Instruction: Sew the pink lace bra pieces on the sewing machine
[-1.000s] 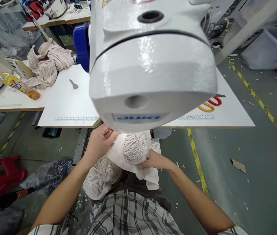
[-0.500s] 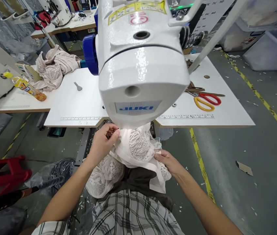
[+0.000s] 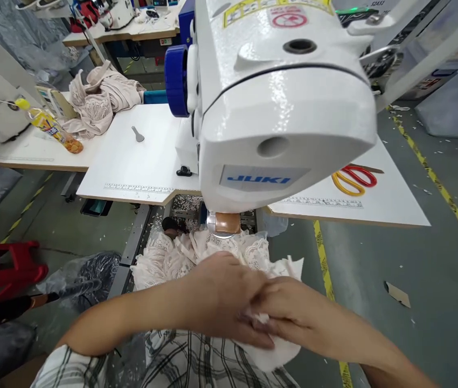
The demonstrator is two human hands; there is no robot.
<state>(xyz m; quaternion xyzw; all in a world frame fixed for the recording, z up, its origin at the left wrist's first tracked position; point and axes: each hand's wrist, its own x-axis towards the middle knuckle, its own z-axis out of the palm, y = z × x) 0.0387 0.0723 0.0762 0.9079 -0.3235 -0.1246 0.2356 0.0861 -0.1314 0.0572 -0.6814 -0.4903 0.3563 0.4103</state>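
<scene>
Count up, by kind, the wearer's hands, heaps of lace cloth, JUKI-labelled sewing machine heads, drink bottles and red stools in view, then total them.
Hands: 2, left hand and right hand
Heaps of lace cloth: 2, lace cloth by the hands and lace cloth on the left-hand table
JUKI sewing machine head: 1
Drink bottle: 1
Red stool: 1
Total: 7

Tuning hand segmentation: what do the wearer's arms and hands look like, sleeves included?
Left hand and right hand: bare, no gloves; no watch or bracelet shows. Left sleeve: white with dark checks, ending around the elbow, matching the shirt. Right sleeve out of view.
</scene>
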